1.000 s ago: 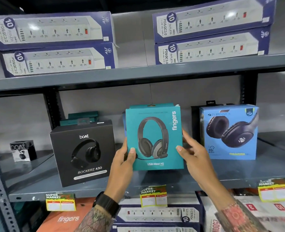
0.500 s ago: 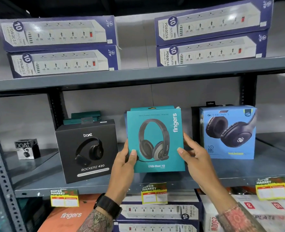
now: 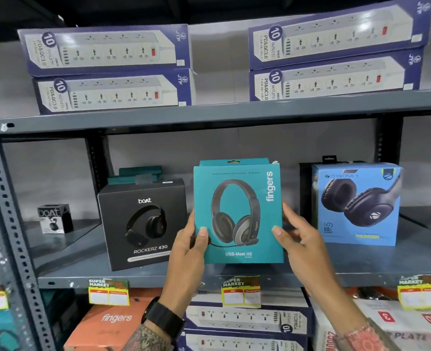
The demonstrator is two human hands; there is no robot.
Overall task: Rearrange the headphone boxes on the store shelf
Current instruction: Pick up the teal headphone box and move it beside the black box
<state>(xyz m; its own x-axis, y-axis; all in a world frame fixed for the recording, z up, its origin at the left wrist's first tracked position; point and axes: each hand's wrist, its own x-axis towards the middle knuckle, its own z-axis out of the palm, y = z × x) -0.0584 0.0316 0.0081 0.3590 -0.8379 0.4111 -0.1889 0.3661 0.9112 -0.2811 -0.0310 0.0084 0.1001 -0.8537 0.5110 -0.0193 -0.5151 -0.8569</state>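
Observation:
A teal "fingers" headphone box (image 3: pixel 238 214) stands upright over the middle of the grey middle shelf (image 3: pixel 361 264). My left hand (image 3: pixel 188 247) grips its lower left edge, thumb on the front. My right hand (image 3: pixel 300 239) grips its right edge. To its left a black "boAt Rockerz 430" box (image 3: pixel 143 224) stands on the shelf, with a teal box (image 3: pixel 139 173) partly hidden behind it. To the right stands a light blue "Zebronics" headphone box (image 3: pixel 356 203). Whether the teal box rests on the shelf or is just above it I cannot tell.
A small black "boAt" box (image 3: pixel 53 219) sits at the far left of the shelf. Purple power-strip boxes (image 3: pixel 108 69) are stacked on the upper shelf (image 3: pixel 222 115). More boxes fill the lower shelf, behind yellow price tags (image 3: pixel 241 291). A perforated upright (image 3: pixel 7 224) stands at the left.
The view has shifted slightly, so the shelf appears a little further right and lower. My hands keep the same grip on the teal box, which stays in the middle.

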